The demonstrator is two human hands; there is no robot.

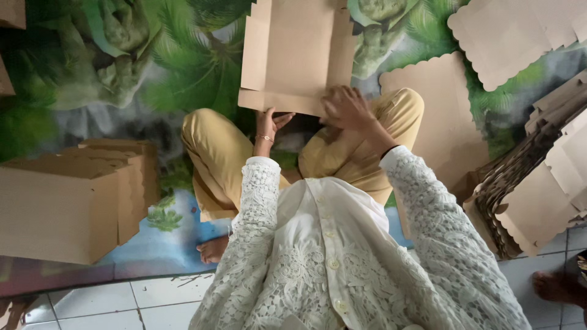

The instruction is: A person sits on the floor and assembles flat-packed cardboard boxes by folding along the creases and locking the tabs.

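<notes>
I sit cross-legged in yellow trousers and a white lace top on a green leaf-printed mat [183, 73]. A flat brown cardboard box blank [293, 49] with folded side flaps lies in front of my knees. My left hand [268, 125] grips its near edge from below, thumb on the flap. My right hand [345, 109] lies on top of the same near edge, fingers curled over it and pressing down.
Assembled brown boxes [61, 201] stand at the left. Scalloped cardboard sheets [440, 122] lie to the right and at the top right [513, 36]. A thick stack of flat blanks [532, 183] sits at the right. Another person's foot [553, 287] rests on white tiles [153, 299].
</notes>
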